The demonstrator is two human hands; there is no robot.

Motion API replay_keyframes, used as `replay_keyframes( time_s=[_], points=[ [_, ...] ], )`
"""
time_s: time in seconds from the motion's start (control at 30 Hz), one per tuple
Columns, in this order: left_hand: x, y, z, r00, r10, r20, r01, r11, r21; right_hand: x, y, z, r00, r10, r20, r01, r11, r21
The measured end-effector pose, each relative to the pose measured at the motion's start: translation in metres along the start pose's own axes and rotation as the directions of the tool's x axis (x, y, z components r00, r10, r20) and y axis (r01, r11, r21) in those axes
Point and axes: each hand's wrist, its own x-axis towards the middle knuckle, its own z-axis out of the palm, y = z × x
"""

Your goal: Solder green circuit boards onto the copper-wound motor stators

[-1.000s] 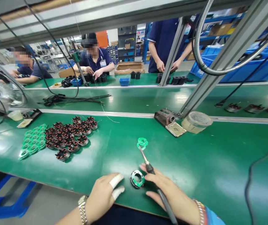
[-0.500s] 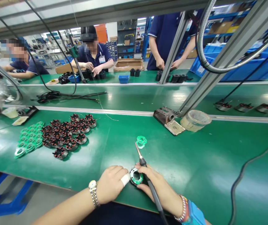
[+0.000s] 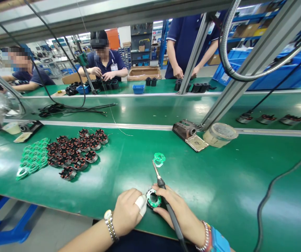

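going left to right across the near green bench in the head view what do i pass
green circuit boards → black stators with copper windings → left hand → ring stator with green board → right hand holding soldering iron → round translucent tub → black cable

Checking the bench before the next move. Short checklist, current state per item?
1. Soldering iron gripped in right hand: ok.
2. Green ring assembly steadied between the hands: ok, left hand beside it, right fingers over it.
3. Iron tip clear of the loose green PCB ring: cannot tell, it ends right beside it.
4. White finger tape on left hand in place: ok.
5. Solder joints on the ring assembly: cannot tell, too small to see.
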Motion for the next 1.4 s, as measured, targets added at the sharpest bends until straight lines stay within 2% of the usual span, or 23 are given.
replay_keyframes(
  time_s=[0.1, 0.17, 0.33, 0.4, 0.47, 0.57, 0.63, 0.7, 0.8, 0.9, 0.97, 1.07, 1.13, 1.23, 1.4],
  points=[
    [-0.002, 0.007, 0.006, 0.991, -0.127, -0.041, 0.126, 0.992, -0.016, -0.001, 0.001, 0.003, 0.999, -0.012, -0.036, 0.011, 1.0, -0.013],
    [-0.006, 0.013, 0.008, 0.983, -0.182, -0.028, 0.179, 0.981, -0.077, -0.003, 0.002, 0.006, 0.998, -0.02, -0.061, 0.019, 0.999, -0.026],
    [-0.023, 0.022, 0.01, 0.981, -0.191, 0.02, 0.192, 0.968, -0.161, -0.005, 0.006, 0.01, 0.994, -0.029, -0.105, 0.025, 0.999, -0.037],
    [-0.027, 0.022, 0.013, 0.972, -0.229, 0.047, 0.234, 0.949, -0.211, -0.002, 0.01, 0.007, 0.996, -0.037, -0.076, 0.035, 0.999, -0.029],
    [-0.028, 0.022, 0.014, 0.944, -0.306, 0.125, 0.331, 0.889, -0.318, 0.002, 0.013, 0.003, 0.999, -0.049, -0.004, 0.049, 0.999, 0.001],
    [-0.025, 0.019, 0.012, 0.874, -0.416, 0.252, 0.486, 0.72, -0.495, 0.006, 0.015, -0.005, 0.998, -0.022, 0.062, 0.018, 0.998, 0.057],
    [-0.023, 0.015, 0.009, 0.846, -0.445, 0.295, 0.529, 0.628, -0.57, 0.004, 0.013, -0.009, 0.997, 0.039, 0.064, -0.044, 0.996, 0.08],
    [-0.02, 0.008, 0.007, 0.846, -0.428, 0.318, 0.531, 0.616, -0.582, 0.001, 0.011, -0.011, 0.994, 0.085, 0.075, -0.092, 0.992, 0.091],
    [-0.011, -0.008, 0.003, 0.904, -0.285, 0.319, 0.417, 0.751, -0.511, -0.004, 0.01, -0.011, 0.989, 0.101, 0.108, -0.112, 0.988, 0.108],
    [0.004, -0.026, 0.002, 0.963, -0.049, 0.264, 0.162, 0.891, -0.425, -0.006, 0.011, -0.01, 0.989, 0.089, 0.115, -0.103, 0.987, 0.12],
    [0.014, -0.037, 0.0, 0.966, 0.117, 0.23, -0.022, 0.925, -0.379, -0.005, 0.012, -0.01, 0.991, 0.079, 0.112, -0.093, 0.988, 0.123],
    [0.028, -0.047, -0.005, 0.923, 0.31, 0.229, -0.226, 0.917, -0.33, -0.004, 0.013, -0.01, 0.991, 0.076, 0.109, -0.09, 0.988, 0.124],
    [0.034, -0.049, -0.008, 0.89, 0.374, 0.261, -0.287, 0.904, -0.316, -0.004, 0.013, -0.009, 0.992, 0.071, 0.108, -0.085, 0.988, 0.13],
    [0.037, -0.051, -0.011, 0.864, 0.402, 0.303, -0.305, 0.897, -0.32, -0.004, 0.014, -0.01, 0.993, 0.064, 0.101, -0.078, 0.987, 0.139],
    [0.032, -0.049, -0.007, 0.885, 0.387, 0.259, -0.315, 0.907, -0.279, -0.005, 0.013, -0.01, 0.992, 0.072, 0.1, -0.085, 0.988, 0.13]
  ],
)
